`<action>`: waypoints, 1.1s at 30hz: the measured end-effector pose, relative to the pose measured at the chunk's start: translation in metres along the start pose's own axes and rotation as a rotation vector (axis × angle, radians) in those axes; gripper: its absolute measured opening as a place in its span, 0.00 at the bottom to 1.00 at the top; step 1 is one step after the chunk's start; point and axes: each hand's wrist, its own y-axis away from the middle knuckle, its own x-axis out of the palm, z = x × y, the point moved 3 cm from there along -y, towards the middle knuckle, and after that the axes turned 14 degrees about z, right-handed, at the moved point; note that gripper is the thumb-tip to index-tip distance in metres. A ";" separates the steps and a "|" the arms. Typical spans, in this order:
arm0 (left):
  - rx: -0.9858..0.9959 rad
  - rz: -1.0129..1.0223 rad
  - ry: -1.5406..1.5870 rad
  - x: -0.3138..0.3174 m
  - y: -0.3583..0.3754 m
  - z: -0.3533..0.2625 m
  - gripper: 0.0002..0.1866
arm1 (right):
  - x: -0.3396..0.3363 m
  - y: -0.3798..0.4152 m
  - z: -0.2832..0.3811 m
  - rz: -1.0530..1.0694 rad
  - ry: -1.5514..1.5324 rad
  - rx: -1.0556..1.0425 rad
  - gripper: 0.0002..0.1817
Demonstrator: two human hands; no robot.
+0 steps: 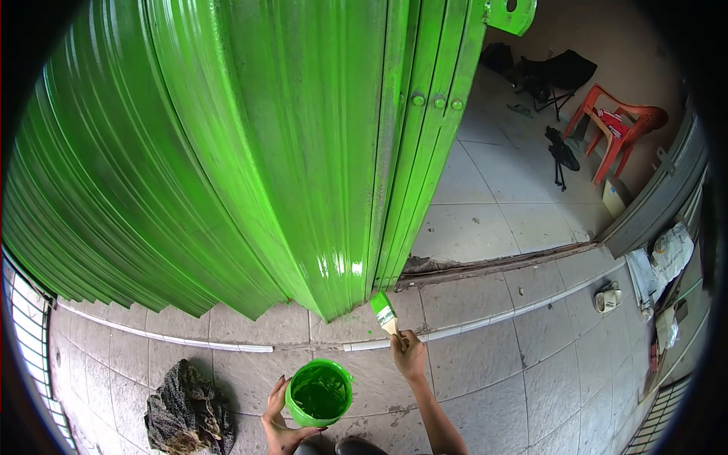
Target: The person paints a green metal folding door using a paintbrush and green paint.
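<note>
My left hand [278, 419] is wrapped round the side of a tub of green paint [348, 394], its mouth facing up and green smeared along the inner wall. In my right hand [410, 355] is a paintbrush [385, 312], gripped by its pale handle. Its bristles are coated bright green and point up toward the bottom edge of the door. The folding metal door [303, 152] is green all over, with a wet-looking shine low on the panel nearest the brush. A few green drops lie on the tiles close to the brush.
A crumpled dark patterned cloth [189, 409] lies on the tiled floor [485, 379] at left. Past the door's sill [500, 268] are a red plastic chair [618, 125] and a black folding chair [561, 76]. A sandal [607, 297] and plastic sacks [663, 262] sit at right.
</note>
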 end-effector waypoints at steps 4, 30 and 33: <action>-0.007 0.020 -0.071 0.000 0.002 -0.002 0.42 | 0.032 0.004 -0.034 0.127 -0.635 0.451 0.11; -0.007 0.035 -0.066 0.000 0.003 -0.004 0.45 | -0.008 -0.023 0.020 0.067 0.253 0.066 0.07; -0.013 0.035 -0.076 0.000 0.001 -0.010 0.45 | -0.009 -0.034 0.038 -0.009 0.205 0.031 0.06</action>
